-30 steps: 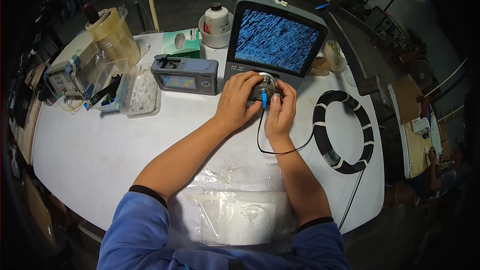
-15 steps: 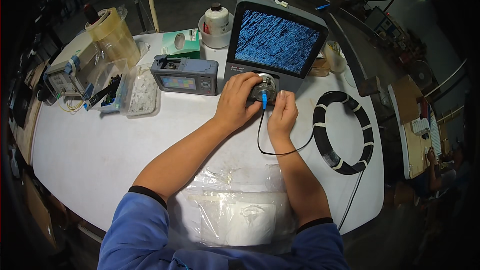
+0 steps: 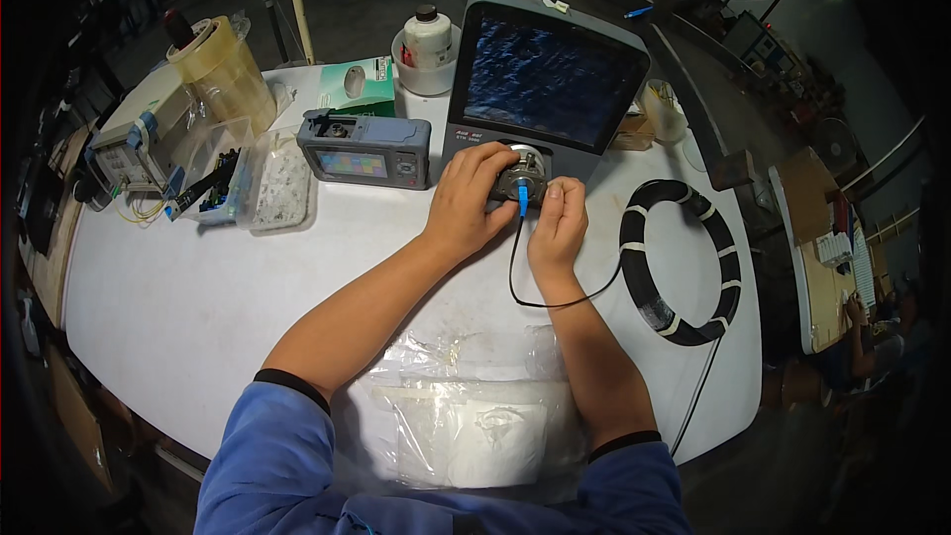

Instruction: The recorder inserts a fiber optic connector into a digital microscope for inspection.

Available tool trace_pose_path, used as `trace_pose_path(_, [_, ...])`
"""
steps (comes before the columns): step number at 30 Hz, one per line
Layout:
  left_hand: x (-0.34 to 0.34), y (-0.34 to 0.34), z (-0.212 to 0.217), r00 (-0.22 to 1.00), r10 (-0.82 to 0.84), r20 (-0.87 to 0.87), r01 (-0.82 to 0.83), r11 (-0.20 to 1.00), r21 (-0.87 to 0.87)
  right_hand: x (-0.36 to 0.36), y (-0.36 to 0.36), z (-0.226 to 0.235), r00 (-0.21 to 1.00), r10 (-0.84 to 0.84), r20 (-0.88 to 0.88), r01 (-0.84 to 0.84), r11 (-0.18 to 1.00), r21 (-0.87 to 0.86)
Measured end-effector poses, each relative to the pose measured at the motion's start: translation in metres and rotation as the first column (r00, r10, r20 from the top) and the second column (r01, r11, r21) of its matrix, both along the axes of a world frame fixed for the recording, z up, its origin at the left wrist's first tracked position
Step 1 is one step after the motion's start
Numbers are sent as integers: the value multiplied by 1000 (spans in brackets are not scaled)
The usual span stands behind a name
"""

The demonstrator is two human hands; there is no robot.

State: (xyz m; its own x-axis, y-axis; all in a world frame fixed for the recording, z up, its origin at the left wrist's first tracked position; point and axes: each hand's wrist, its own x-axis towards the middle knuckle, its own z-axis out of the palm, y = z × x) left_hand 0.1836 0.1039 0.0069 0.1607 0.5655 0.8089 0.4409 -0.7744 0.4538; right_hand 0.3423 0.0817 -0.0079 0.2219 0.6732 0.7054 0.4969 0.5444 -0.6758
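Note:
A grey inspection device with a large tilted screen (image 3: 550, 74) stands at the back of the white table (image 3: 168, 287). My left hand (image 3: 468, 203) curls around the round metal knob (image 3: 525, 170) on the device's front. My right hand (image 3: 558, 228) pinches a blue connector (image 3: 522, 200) plugged in just below that knob. A thin black cable (image 3: 535, 299) loops from the connector past my right wrist. The screen shows a dark blue streaky picture.
A black coil of cable with white bands (image 3: 684, 263) lies to the right. A small grey meter (image 3: 367, 149), clear trays (image 3: 263, 188), a tape roll (image 3: 213, 64), a green box (image 3: 357, 87) and a white bottle (image 3: 428, 40) sit behind. A plastic bag (image 3: 475, 416) lies by me.
The screen picture has turned darker. My right hand has settled lower on the blue connector. My left hand stays on the knob.

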Motion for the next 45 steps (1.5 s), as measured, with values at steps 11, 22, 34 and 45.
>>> trace_pose_path(11, [0, 1, 0, 1000, 19, -14, -19, 1000, 13, -1, -1, 2, 1000, 19, -4, -19, 1000, 24])
trace_pose_path(22, [1, 8, -2, 999, 32, -43, -29, 998, 54, -2, -2, 0, 997, 52, -63, -52, 999, -3])
trace_pose_path(34, [0, 4, 4, 998, 23, -61, -20, 999, 38, 0, -1, -7, 993, 69, -98, -73, 996, -44])
trace_pose_path(45, [-1, 4, 3, 999, 11, -33, -10, 1000, 18, -3, -2, -3, 995, 50, -91, -53, 998, -35])
